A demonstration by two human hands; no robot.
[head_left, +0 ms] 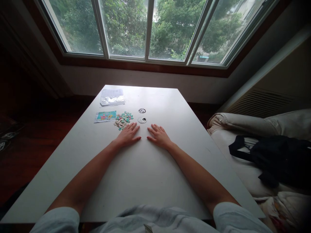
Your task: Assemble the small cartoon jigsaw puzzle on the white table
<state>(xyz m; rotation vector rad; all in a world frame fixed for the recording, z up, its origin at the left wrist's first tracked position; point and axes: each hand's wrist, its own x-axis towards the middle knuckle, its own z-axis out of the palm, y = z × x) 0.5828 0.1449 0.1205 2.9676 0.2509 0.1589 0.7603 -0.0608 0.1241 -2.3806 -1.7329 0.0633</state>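
Note:
Both my hands lie flat, palms down, on a white table (136,181). My left hand (128,134) rests with fingers stretched out, its fingertips just short of a pile of loose jigsaw pieces (122,119). My right hand (159,136) lies beside it, fingers spread, holding nothing. A small round lid (142,120) sits just beyond the gap between the hands, and a second round lid (142,110) lies a little farther back. Left of the pieces lies a colourful picture card (105,116).
A clear plastic bag (112,97) lies at the table's far left. A wide window (150,29) with green trees outside fills the far wall. To the right stands a pale sofa (243,126) with a black bag (279,160) on it. Dark wooden floor (29,142) lies left.

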